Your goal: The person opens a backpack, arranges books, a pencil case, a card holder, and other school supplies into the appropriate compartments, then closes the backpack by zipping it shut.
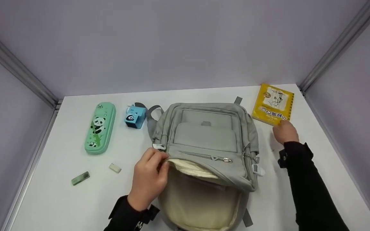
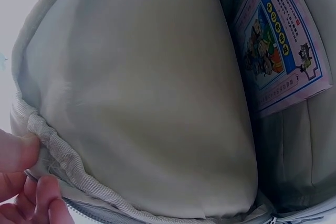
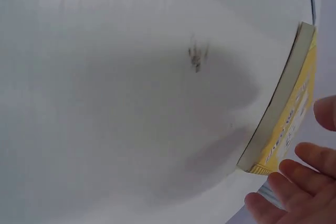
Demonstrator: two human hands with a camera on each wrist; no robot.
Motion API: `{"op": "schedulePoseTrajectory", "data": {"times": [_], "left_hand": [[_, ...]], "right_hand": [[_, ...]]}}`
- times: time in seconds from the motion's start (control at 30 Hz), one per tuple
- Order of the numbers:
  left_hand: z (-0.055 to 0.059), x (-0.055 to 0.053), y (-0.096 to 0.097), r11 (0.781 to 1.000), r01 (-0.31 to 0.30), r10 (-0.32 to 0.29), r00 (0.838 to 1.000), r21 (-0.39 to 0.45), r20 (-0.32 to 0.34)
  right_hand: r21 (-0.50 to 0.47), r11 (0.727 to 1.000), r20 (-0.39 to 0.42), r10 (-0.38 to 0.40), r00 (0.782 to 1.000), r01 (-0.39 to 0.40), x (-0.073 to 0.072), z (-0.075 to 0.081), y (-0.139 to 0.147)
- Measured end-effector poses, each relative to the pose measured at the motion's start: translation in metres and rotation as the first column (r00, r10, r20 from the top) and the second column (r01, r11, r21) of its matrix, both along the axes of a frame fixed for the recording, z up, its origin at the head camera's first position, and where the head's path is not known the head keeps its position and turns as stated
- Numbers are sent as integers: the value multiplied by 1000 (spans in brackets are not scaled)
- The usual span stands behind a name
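A grey backpack (image 1: 206, 138) lies with its main compartment unzipped, the cream lining (image 1: 201, 205) showing. My left hand (image 1: 149, 179) pinches the edge of the opening at its left side and holds the flap up. Inside the bag, the left wrist view shows a pink book (image 2: 283, 45) with a colourful picture on its cover. To the right of the backpack, a thick yellow book (image 1: 275, 102) lies on the table. My right hand (image 1: 285, 132) is at its near right corner. In the right wrist view, those fingers (image 3: 310, 174) are extended beside the book, thumb apart, gripping nothing.
On the left of the white table (image 1: 56, 192) lie a green panda pencil case (image 1: 100, 128), a small blue box-like item (image 1: 136, 117), a whitish eraser (image 1: 115, 168) and a small green block (image 1: 80, 178). Grey walls (image 1: 185, 45) stand behind and at both sides.
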State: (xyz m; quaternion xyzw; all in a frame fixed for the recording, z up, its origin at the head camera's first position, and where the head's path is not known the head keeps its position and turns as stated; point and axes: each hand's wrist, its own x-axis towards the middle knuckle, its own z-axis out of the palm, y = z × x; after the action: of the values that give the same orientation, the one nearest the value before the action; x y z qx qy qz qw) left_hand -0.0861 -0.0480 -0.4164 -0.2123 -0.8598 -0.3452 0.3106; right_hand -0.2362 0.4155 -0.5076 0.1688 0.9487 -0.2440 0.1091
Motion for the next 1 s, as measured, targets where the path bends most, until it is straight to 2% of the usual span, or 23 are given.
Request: {"op": "schedulePoseTrajectory", "data": {"times": [0.13,0.33,0.5,0.67,0.9,1.0], "left_hand": [[-1,2,-1,1000,-3,3,1000,-7,-1],[-3,1,-1,1000,-2,2,1000,-2,-4],[-4,1,-1,1000,-7,7,1000,-1,-4],[-5,1,0,1000,1,-1,1000,0,-2],[-5,3,0,1000,1,-1,1000,14,2],[-4,3,1,1000,-3,3,1000,10,11]], "right_hand": [[88,984,38,154,987,-157,0,-9,3],[136,957,72,249,966,-257,3,-11,7],[149,939,64,304,951,-310,18,-6,9],[165,939,26,302,953,-302,54,-3,8],[224,939,-73,281,957,-259,138,-10,-4],[226,951,-104,237,966,-209,162,-9,-9]]}}
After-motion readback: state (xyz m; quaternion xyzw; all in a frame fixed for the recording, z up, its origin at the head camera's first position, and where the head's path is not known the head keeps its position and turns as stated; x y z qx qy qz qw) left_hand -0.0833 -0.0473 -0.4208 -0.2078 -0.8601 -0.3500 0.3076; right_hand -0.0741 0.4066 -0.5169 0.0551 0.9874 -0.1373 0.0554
